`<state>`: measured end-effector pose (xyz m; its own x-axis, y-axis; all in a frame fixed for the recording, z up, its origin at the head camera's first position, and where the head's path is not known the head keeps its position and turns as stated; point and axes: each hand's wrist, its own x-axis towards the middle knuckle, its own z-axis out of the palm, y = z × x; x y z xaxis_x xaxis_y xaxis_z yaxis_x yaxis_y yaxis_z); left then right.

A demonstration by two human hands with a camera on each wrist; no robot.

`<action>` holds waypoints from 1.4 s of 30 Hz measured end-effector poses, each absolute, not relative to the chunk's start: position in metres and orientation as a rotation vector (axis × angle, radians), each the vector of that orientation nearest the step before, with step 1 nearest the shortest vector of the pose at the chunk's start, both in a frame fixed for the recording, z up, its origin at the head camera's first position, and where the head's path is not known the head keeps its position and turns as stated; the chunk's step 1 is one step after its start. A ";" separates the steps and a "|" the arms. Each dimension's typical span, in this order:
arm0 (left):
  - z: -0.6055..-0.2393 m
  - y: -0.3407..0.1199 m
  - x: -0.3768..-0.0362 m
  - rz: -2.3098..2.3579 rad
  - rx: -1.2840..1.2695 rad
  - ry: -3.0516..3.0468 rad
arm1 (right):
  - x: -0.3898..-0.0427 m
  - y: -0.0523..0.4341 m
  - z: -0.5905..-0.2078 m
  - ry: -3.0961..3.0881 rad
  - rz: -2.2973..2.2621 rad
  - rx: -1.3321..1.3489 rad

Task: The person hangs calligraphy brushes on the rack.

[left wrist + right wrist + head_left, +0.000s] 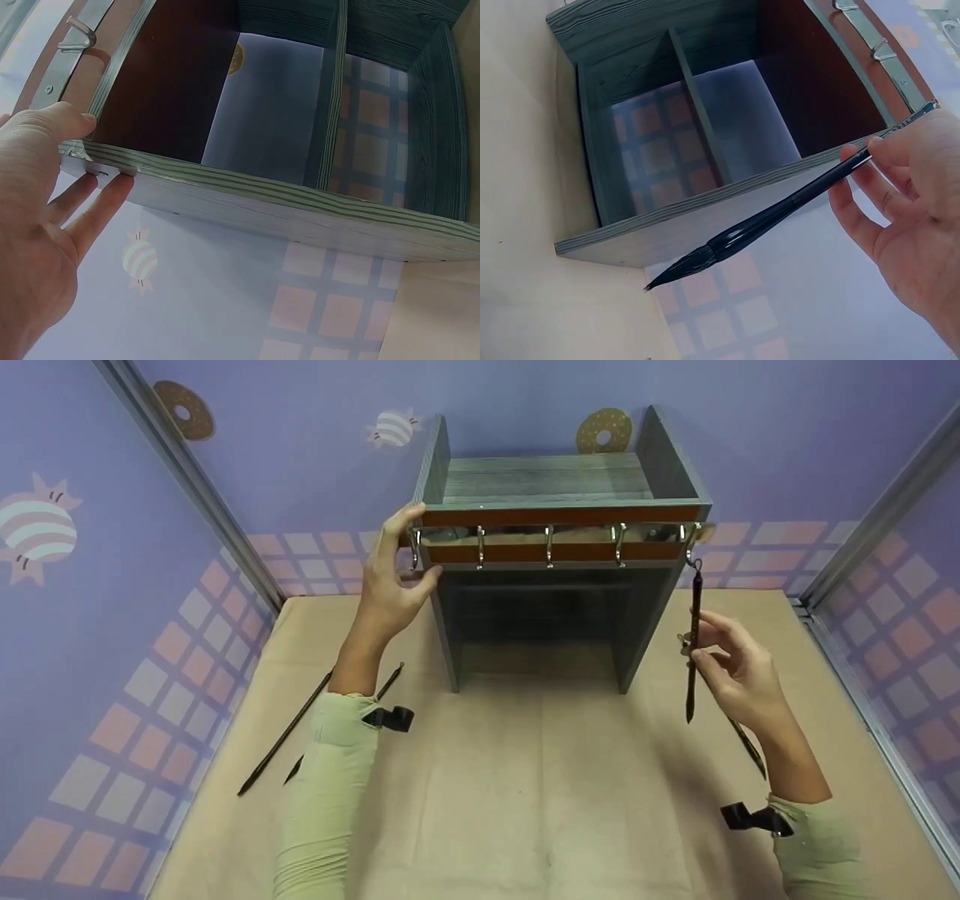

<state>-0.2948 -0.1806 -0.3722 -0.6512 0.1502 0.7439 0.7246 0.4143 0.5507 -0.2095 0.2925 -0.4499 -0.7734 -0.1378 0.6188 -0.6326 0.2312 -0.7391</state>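
A grey wooden shelf unit (555, 480) stands upright at the back of the table, with a metal hook rail (551, 534) across its front. My left hand (390, 585) holds the unit's top left corner. In the left wrist view the thumb of that hand (45, 225) lies over the side panel's striped edge (300, 202) and the fingers lie along its outer face. A dark brush (694, 645) hangs bristles down from the rightmost hook (691, 551). My right hand (731, 660) pinches its handle, and the right wrist view shows the brush (765, 221) in the fingers of that hand (915, 202).
Two long dark brushes (285, 735) (345, 720) lie on the beige table (525, 780) at the left. Another brush (750, 746) lies under my right forearm. Purple patterned walls close in the left, back and right sides.
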 end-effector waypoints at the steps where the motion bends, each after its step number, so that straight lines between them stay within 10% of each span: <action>1: -0.372 -0.180 -0.295 -1.224 -0.737 -2.063 | -0.210 0.293 -0.451 -2.088 1.564 0.702; 42: -0.372 -0.176 -0.297 -1.228 -0.744 -2.027 | -0.211 0.291 -0.458 -2.082 1.573 0.670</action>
